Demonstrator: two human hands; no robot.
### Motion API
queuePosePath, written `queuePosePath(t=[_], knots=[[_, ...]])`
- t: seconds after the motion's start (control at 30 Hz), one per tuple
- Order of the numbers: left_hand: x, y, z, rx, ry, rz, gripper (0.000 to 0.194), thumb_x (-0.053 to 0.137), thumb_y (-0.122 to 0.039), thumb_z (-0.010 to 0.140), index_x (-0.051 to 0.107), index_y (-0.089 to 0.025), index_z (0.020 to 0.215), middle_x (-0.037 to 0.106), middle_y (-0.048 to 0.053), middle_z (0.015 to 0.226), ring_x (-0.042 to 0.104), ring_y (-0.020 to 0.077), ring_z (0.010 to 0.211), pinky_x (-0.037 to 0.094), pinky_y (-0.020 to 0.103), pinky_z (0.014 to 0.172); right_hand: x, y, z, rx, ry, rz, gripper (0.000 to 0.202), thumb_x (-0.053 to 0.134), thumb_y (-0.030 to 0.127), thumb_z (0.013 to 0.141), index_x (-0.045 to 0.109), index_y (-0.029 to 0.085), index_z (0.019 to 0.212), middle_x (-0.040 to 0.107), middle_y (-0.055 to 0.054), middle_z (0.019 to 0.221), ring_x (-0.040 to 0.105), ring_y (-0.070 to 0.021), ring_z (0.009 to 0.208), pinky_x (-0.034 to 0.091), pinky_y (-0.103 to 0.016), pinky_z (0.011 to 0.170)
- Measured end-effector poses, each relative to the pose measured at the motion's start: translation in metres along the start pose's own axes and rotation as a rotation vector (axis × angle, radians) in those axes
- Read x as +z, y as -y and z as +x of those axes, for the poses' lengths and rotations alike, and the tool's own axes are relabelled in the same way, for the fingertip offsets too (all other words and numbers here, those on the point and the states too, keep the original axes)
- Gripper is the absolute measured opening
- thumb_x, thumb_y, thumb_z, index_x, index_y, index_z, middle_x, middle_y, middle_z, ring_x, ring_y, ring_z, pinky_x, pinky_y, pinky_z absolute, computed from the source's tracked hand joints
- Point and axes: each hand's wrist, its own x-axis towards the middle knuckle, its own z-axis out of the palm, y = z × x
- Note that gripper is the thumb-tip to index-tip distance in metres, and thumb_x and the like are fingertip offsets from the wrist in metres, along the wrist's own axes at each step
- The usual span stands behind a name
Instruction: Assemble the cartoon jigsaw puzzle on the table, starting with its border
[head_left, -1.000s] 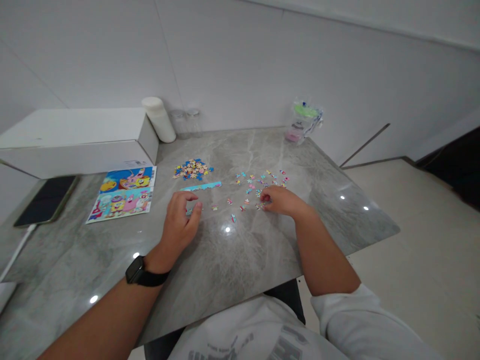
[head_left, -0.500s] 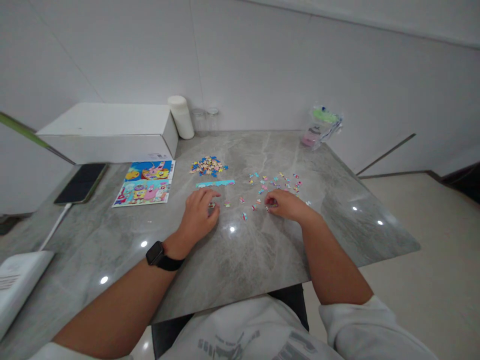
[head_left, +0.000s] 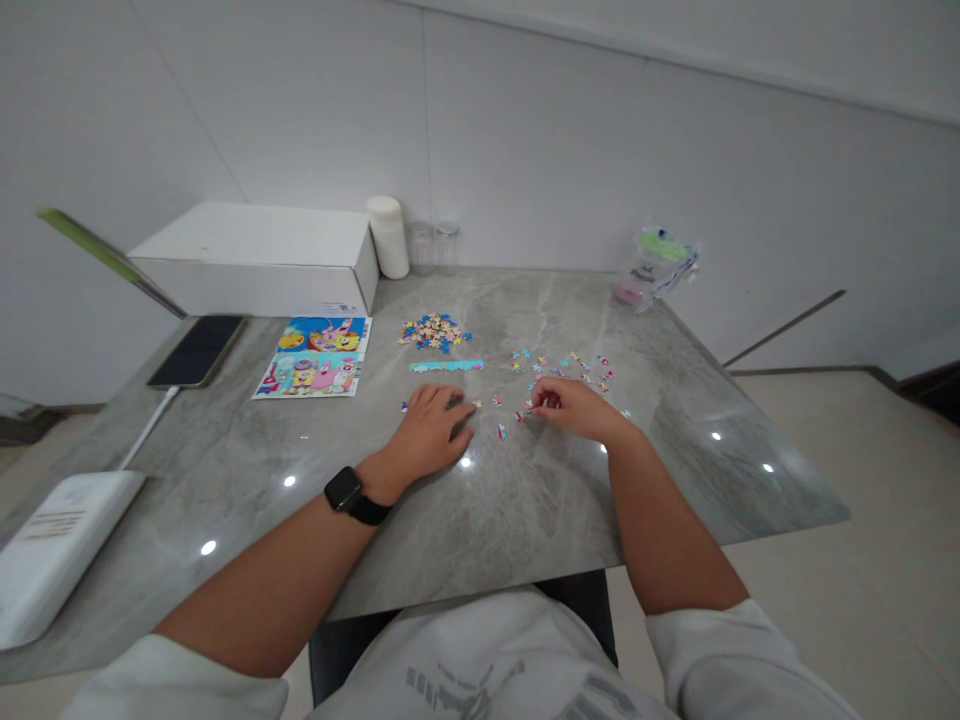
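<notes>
While the left hand [head_left: 427, 437] was spread and the right hand [head_left: 576, 408] narrowly curled, its hold unclear, puzzle pieces [head_left: 502, 432] were best pinched by their edges.

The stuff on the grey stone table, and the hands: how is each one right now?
Flat blue puzzle strip: joined.
Small colourful cardboard pieces: scattered.
Multicoloured puzzle heap: loose, piled.
Long white box: closed.
Black rectangular phone: screen dark, cable plugged in.
White cylindrical bottle: standing.
Left hand: open, palm down.
Right hand: fingers curled, grip unclear.
</notes>
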Motion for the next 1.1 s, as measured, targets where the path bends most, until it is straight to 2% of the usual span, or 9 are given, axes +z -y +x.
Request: queuePosePath(t=[0.13, 0.27, 0.43, 0.57, 0.67, 0.73, 0.8, 0.93, 1.1], knots=[[-0.002, -0.003, 0.001, 0.020, -0.017, -0.026, 0.041, 0.067, -0.033, 0.097, 0.070, -0.028, 0.137, 0.063, 0.013, 0.140, 0.055, 0.0341, 0.130, 0.040, 0.058, 0.115, 0.010, 0.020, 0.017, -0.020, -0.029, 0.125, 0.009, 0.064, 0.026, 0.089, 0.070, 0.020, 0.093, 0.068, 0.001, 0.079, 0.060, -0.0147, 0.072, 0.044, -0.026, 0.069], [-0.006, 0.001, 0.003, -0.023, -0.133, -0.080, 0.043, 0.067, -0.033, 0.098, 0.066, -0.025, 0.139, 0.064, 0.012, 0.137, 0.056, 0.0321, 0.129, 0.041, 0.053, 0.116, 0.029, 0.040, 0.038, -0.047, -0.033, 0.176, 0.009, 0.067, 0.026, 0.088, 0.069, 0.020, 0.095, 0.070, 0.000, 0.082, 0.062, -0.0142, 0.075, 0.047, -0.026, 0.072], [-0.009, 0.006, 0.006, -0.017, -0.185, -0.084, 0.028, 0.069, -0.036, 0.099, 0.072, -0.026, 0.124, 0.068, 0.010, 0.131, 0.058, 0.0302, 0.125, 0.042, 0.051, 0.114, 0.055, 0.049, 0.051, -0.016, 0.001, 0.430, 0.019, 0.071, 0.022, 0.085, 0.062, 0.022, 0.101, 0.073, -0.001, 0.091, 0.069, -0.0154, 0.083, 0.054, -0.027, 0.077], [-0.010, 0.005, 0.007, -0.020, -0.170, -0.079, 0.020, 0.071, -0.035, 0.097, 0.075, -0.027, 0.115, 0.069, 0.009, 0.128, 0.059, 0.0297, 0.123, 0.041, 0.051, 0.113, 0.065, 0.048, 0.054, 0.026, 0.005, 0.465, 0.021, 0.071, 0.021, 0.085, 0.061, 0.022, 0.104, 0.074, -0.001, 0.090, 0.071, -0.0168, 0.084, 0.056, -0.029, 0.079], [-0.009, 0.005, 0.006, -0.035, -0.181, -0.076, 0.022, 0.071, -0.033, 0.096, 0.074, -0.026, 0.116, 0.069, 0.009, 0.126, 0.059, 0.0294, 0.122, 0.042, 0.050, 0.111, 0.052, 0.043, 0.048, 0.005, -0.078, 0.302, 0.021, 0.069, 0.024, 0.090, 0.065, 0.021, 0.110, 0.076, -0.002, 0.096, 0.070, -0.0165, 0.083, 0.055, -0.029, 0.080], [-0.008, 0.006, 0.006, -0.055, -0.185, -0.069, 0.023, 0.070, -0.033, 0.096, 0.074, -0.025, 0.117, 0.068, 0.010, 0.125, 0.059, 0.0295, 0.121, 0.042, 0.051, 0.111, 0.033, 0.033, 0.039, -0.002, -0.162, 0.101, 0.021, 0.069, 0.026, 0.092, 0.068, 0.022, 0.112, 0.077, -0.004, 0.106, 0.068, -0.0157, 0.083, 0.053, -0.029, 0.082], [-0.005, 0.008, 0.007, -0.099, -0.185, -0.047, 0.022, 0.069, -0.032, 0.096, 0.074, -0.025, 0.116, 0.068, 0.010, 0.125, 0.059, 0.0304, 0.121, 0.041, 0.053, 0.112, 0.009, 0.018, 0.025, 0.036, -0.187, -0.053, 0.013, 0.067, 0.025, 0.095, 0.072, 0.021, 0.106, 0.078, -0.006, 0.108, 0.069, -0.0171, 0.088, 0.052, -0.030, 0.084], [0.003, 0.011, 0.010, -0.174, -0.150, 0.001, 0.018, 0.070, -0.032, 0.095, 0.076, -0.026, 0.111, 0.068, 0.010, 0.122, 0.058, 0.0317, 0.118, 0.041, 0.056, 0.111, -0.026, -0.014, 0.000, 0.165, -0.126, -0.197, 0.013, 0.065, 0.020, 0.094, 0.077, 0.021, 0.101, 0.080, -0.006, 0.103, 0.071, -0.0197, 0.091, 0.051, -0.031, 0.084], [0.006, 0.010, 0.010, -0.189, -0.132, 0.024, 0.018, 0.071, -0.032, 0.094, 0.076, -0.026, 0.110, 0.068, 0.010, 0.122, 0.057, 0.0323, 0.118, 0.040, 0.058, 0.111, -0.026, -0.032, -0.007, 0.216, 0.039, -0.325, 0.015, 0.077, 0.018, 0.085, 0.079, 0.022, 0.099, 0.081, -0.007, 0.102, 0.073, -0.0219, 0.094, 0.051, -0.030, 0.083]])
